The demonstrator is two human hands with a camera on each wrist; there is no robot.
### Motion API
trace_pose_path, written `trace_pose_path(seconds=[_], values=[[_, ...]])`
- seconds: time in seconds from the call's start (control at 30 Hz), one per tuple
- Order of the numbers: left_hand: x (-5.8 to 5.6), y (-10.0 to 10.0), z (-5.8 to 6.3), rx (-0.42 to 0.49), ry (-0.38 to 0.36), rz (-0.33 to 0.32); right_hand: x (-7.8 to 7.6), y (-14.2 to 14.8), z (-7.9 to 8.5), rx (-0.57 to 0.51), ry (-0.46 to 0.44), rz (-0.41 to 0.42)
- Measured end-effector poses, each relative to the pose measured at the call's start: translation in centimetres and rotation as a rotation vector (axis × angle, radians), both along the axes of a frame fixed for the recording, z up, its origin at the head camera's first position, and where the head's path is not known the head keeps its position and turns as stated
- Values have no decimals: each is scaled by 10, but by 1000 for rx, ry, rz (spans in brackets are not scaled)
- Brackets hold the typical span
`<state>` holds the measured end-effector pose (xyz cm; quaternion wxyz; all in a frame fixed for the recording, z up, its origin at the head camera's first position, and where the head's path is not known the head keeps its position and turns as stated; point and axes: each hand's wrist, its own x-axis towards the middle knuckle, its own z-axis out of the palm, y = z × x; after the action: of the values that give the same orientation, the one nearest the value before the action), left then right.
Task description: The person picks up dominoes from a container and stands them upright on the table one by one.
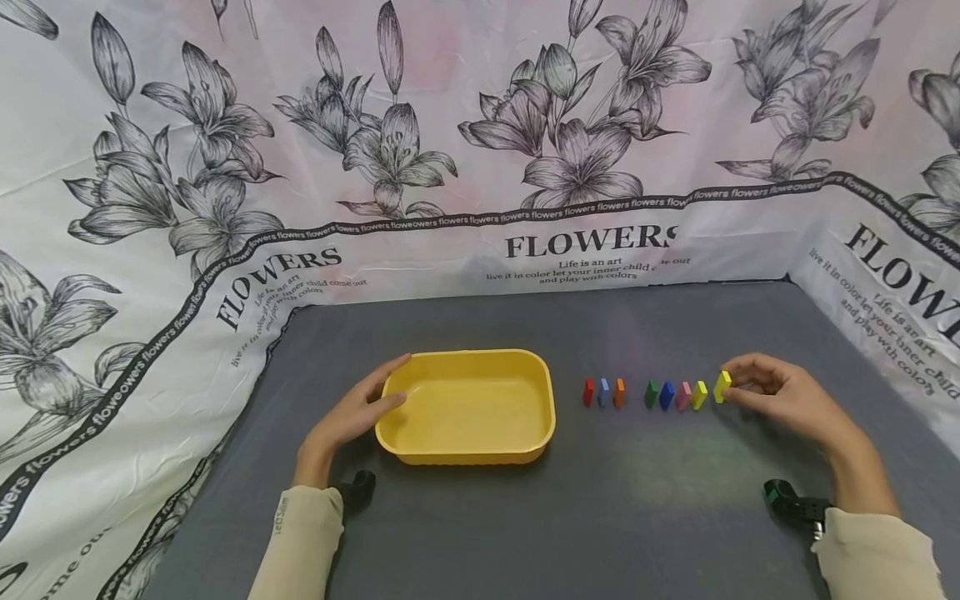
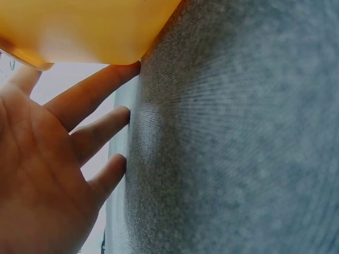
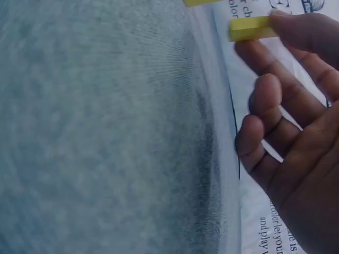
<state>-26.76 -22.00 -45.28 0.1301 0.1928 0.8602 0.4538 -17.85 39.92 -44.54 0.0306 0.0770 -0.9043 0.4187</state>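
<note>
My right hand [image 1: 787,398] pinches a small yellow domino [image 1: 722,387] between thumb and fingertips at the right end of a row. In the right wrist view that yellow domino [image 3: 251,28] sticks out from the fingertips, the lower fingers loosely bent. Standing to its left are another yellow domino [image 1: 699,395], then pink [image 1: 683,396], blue [image 1: 666,395] and green [image 1: 651,393] ones. On the far left, my left hand [image 1: 352,417] holds a yellow plastic basin [image 1: 465,456] at its rim, thumb over the edge. Spread fingers [image 2: 100,132] show outside the basin's wall in the left wrist view.
Past a gap in the row stand orange [image 1: 619,392], light blue [image 1: 603,392] and red [image 1: 588,392] dominoes, close to the basin's right side. Grey cloth [image 1: 585,517] covers the table. A flower-printed sheet [image 1: 450,258] rises behind it and along both sides.
</note>
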Motion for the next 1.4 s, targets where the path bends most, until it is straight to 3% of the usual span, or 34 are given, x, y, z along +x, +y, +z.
trace_pose_path(seconds=[0.2,0.57,0.93,1.17,1.27,1.4], values=[[2,0,2,-17,5,9,-1,-2,-1,53,-64,25],[2,-3,-1,-12,16,5,-3,-6,-5,62,-40,51],[6,-2,3,-28,-25,43,-3,-6,-6,63,-41,46],[3,-1,2,-33,-19,33,1,-3,3,40,-30,58],[2,-2,0,-39,-5,20,5,-4,13,47,-7,16],[2,-5,4,2,0,-15,7,-15,30,51,60,-104]])
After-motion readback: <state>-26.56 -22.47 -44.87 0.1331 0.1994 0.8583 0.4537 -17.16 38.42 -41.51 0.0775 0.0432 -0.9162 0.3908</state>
